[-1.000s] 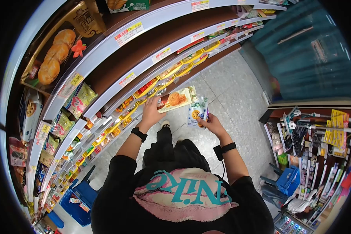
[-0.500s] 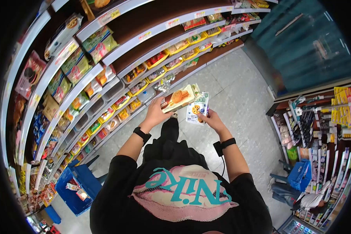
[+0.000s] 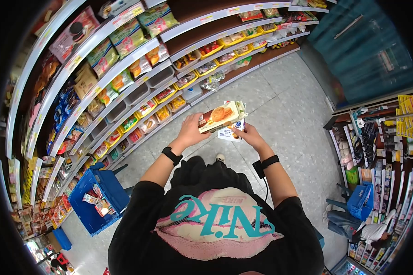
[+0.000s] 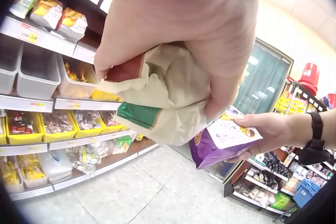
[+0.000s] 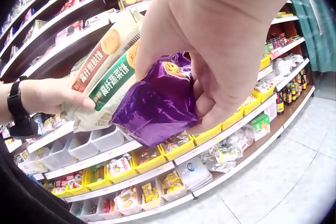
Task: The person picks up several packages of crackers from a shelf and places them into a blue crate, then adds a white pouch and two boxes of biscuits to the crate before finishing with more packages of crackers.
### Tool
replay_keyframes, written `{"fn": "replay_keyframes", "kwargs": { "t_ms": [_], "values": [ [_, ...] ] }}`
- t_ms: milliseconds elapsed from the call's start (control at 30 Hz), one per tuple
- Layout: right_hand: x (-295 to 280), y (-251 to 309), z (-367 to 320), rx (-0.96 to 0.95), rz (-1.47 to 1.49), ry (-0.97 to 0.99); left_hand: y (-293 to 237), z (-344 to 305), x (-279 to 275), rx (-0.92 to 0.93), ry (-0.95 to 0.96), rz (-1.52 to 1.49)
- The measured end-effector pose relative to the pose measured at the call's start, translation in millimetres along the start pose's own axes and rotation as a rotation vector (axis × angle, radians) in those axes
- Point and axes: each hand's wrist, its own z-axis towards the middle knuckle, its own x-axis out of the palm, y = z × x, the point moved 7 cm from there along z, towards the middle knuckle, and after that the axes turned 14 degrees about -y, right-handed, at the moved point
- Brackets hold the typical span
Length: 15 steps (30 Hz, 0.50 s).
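My left hand [image 3: 191, 131] grips two biscuit packs side by side. One pack [image 5: 105, 48] has a red-brown label, the other [image 5: 114, 79] a green label, both on cream wrappers printed with round biscuits. In the left wrist view their crimped ends stick out below the left palm. My right hand [image 3: 253, 138] holds a cookie pouch [image 5: 155, 103], its side shiny purple and its face white with cookie pictures. Seen from the head, the packs overlap the upper part of the pouch. Both hands are in front of the body, over the floor.
Shelves of bagged snacks and yellow bins [image 5: 207, 134] curve along the left and front. A blue basket [image 3: 117, 192] with a few packets stands at lower left. Another blue basket [image 3: 360, 201] and a person [image 3: 374, 231] are at right, below a teal curtain [image 3: 376, 59].
The head view has turned, so the shelves and left basket appear shifted. The biscuit packs have moved right and now cover more of the pouch. Both hands keep their holds.
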Motion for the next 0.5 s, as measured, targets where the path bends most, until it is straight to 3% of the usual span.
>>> {"fn": "replay_keyframes", "kwargs": {
  "t_ms": [500],
  "values": [
    [212.1, 1.3, -73.3, 0.083, -0.054, -0.033, 139.2, -118.0, -127.0, -0.135, 0.070, -0.071]
  ]
}}
